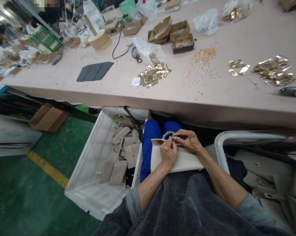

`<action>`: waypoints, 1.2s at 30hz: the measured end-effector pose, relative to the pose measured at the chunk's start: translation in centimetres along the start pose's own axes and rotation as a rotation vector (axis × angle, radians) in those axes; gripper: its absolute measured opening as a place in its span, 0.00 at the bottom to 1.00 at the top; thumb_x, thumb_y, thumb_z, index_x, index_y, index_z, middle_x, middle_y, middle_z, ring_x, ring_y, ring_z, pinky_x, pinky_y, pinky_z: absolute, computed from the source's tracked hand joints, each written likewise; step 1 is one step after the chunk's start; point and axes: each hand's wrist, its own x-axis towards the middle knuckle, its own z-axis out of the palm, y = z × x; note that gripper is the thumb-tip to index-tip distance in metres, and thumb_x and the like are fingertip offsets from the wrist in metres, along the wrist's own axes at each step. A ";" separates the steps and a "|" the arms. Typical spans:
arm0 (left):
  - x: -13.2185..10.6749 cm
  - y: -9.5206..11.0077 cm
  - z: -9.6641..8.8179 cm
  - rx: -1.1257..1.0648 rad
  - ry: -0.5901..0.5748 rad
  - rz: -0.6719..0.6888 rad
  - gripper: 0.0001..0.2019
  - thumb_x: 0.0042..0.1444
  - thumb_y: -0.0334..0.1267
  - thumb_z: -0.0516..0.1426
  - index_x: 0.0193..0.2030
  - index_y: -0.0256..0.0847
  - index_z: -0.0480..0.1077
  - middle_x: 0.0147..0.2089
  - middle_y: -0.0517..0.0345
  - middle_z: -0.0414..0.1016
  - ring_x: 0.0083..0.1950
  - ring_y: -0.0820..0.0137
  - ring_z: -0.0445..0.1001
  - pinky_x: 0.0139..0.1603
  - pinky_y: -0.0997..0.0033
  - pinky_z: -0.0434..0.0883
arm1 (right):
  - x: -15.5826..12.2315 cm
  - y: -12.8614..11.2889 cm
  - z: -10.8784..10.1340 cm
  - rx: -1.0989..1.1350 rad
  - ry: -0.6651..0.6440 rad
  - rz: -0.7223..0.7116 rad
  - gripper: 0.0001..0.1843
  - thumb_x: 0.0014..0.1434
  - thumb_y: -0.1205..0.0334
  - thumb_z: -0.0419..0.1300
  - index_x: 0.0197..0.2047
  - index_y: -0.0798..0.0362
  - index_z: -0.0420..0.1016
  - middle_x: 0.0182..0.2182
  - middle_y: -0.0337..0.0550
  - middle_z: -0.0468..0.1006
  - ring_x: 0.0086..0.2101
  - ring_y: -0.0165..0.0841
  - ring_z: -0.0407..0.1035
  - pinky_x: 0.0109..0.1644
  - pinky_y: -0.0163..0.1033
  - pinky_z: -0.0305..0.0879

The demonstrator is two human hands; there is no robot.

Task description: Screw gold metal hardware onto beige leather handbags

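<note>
A cream handbag lies across my lap, its pale wrapped handle pointing toward the table. My left hand rests on the bag with its fingers closed around a small gold metal clasp at the bag's upper part. From the other side my right hand meets it, thumb and fingertips pinched at the same clasp. Both sets of fingertips cover most of the clasp, so its exact shape is hidden.
A white bin on my left holds several beige bag pieces; another white bin with bags stands right. On the table lie gold plates, small gold fasteners, cardboard boxes, a dark panel and a power driver.
</note>
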 end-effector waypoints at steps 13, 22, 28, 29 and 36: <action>-0.3 0.2 0.2 0.017 -0.007 0.067 0.18 0.67 0.29 0.54 0.61 0.28 0.73 0.47 0.35 0.82 0.47 0.53 0.82 0.49 0.53 0.80 | 0.1 -0.1 -0.6 0.153 -0.089 0.075 0.19 0.60 0.47 0.71 0.49 0.51 0.86 0.41 0.47 0.82 0.38 0.38 0.76 0.42 0.40 0.74; -0.3 0.2 0.5 0.066 -0.021 0.069 0.18 0.69 0.30 0.52 0.63 0.29 0.71 0.47 0.37 0.80 0.48 0.54 0.81 0.51 0.56 0.80 | 0.1 0.2 -1.0 0.268 -0.154 0.088 0.20 0.61 0.48 0.71 0.53 0.50 0.85 0.43 0.47 0.79 0.36 0.35 0.74 0.41 0.40 0.76; -0.3 0.3 0.3 0.045 -0.040 0.057 0.19 0.68 0.29 0.52 0.63 0.31 0.71 0.47 0.37 0.81 0.48 0.53 0.81 0.51 0.54 0.80 | 0.4 0.0 -0.9 0.289 -0.166 0.099 0.20 0.60 0.47 0.72 0.49 0.51 0.86 0.39 0.47 0.78 0.33 0.33 0.74 0.39 0.40 0.76; -0.3 0.3 0.3 0.039 -0.045 0.054 0.19 0.68 0.29 0.53 0.63 0.30 0.71 0.47 0.36 0.81 0.48 0.53 0.81 0.51 0.53 0.80 | 0.4 0.0 -0.9 0.285 -0.168 0.094 0.20 0.60 0.47 0.71 0.50 0.50 0.86 0.39 0.46 0.78 0.33 0.33 0.73 0.39 0.40 0.75; -0.2 0.5 0.2 0.005 -0.032 0.022 0.19 0.66 0.27 0.54 0.61 0.29 0.73 0.47 0.35 0.81 0.49 0.51 0.82 0.53 0.52 0.79 | 0.7 0.0 -0.8 0.150 -0.145 0.034 0.16 0.64 0.48 0.68 0.47 0.50 0.87 0.36 0.46 0.78 0.34 0.34 0.72 0.37 0.38 0.70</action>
